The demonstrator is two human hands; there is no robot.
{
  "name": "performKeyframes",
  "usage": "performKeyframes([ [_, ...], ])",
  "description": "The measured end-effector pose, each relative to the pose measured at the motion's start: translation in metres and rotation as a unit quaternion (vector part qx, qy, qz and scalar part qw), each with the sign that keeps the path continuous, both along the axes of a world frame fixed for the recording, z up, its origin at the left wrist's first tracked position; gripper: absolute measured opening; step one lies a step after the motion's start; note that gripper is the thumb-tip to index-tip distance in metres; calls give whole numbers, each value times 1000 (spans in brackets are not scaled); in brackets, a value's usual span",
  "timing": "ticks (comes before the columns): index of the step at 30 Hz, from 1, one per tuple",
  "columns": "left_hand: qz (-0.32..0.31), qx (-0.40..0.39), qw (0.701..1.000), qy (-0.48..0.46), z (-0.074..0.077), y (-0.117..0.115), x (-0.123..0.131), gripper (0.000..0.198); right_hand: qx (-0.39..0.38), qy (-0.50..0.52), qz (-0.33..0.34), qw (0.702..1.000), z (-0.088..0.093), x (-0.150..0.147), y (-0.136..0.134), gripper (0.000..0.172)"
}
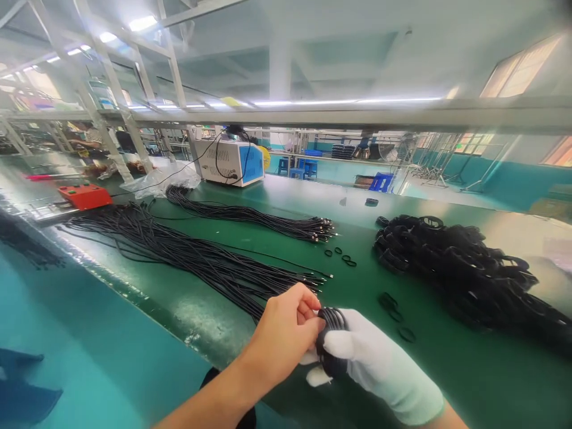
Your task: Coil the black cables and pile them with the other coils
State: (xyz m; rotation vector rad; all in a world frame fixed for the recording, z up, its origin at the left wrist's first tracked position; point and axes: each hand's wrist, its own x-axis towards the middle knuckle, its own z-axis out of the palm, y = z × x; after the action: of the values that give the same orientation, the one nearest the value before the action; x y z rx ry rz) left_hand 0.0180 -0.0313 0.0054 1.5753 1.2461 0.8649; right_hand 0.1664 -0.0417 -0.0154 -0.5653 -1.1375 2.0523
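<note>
A coiled black cable [333, 342] is held over the green table at the lower middle. My right hand [366, 351], in a white glove, wraps round the coil. My left hand [288, 328] is bare; its thumb and fingers pinch at the coil's left side, and the bit between the fingertips is hidden. Behind my left hand lies a bundle of long black cables [192, 253] with their plug ends pointing right. A second cable bundle [250, 214] lies farther back. Small black rings [347, 260] rest beyond my hands.
On the right is a large heap of black coiled cables [451, 268], with loose black rings [406, 334] before it. A white and blue machine [230, 162], a clear plastic bag [167, 179] and a red control box [84, 195] stand at the back left of the green table [353, 381].
</note>
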Motion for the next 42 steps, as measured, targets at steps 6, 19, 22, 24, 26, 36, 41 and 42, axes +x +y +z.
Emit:
performKeyframes([
  [6,20,36,996,76,-4,4,3,4,1,-49,-34,998,-3,-4,-2,32],
  [19,36,42,990,128,-9,2,-7,5,3,-93,-28,995,0,-14,-3,22],
  [22,37,65,983,167,-3,2,-9,12,-44,-18,-29,998,-8,-11,1,25],
  [24,35,82,981,172,-2,-3,-11,16,-72,52,-22,996,-14,-9,4,25],
  [26,-1,84,982,166,-3,-12,-13,16,-68,88,-27,993,-18,-8,6,23],
  [36,-55,89,989,104,6,23,-18,13,-51,-12,-76,996,4,13,0,34],
  [41,-165,135,960,184,-9,85,38,14,-7,-17,47,999,0,18,6,43],
  [42,-192,143,951,194,-13,93,53,13,2,-22,59,998,-1,21,7,38],
])
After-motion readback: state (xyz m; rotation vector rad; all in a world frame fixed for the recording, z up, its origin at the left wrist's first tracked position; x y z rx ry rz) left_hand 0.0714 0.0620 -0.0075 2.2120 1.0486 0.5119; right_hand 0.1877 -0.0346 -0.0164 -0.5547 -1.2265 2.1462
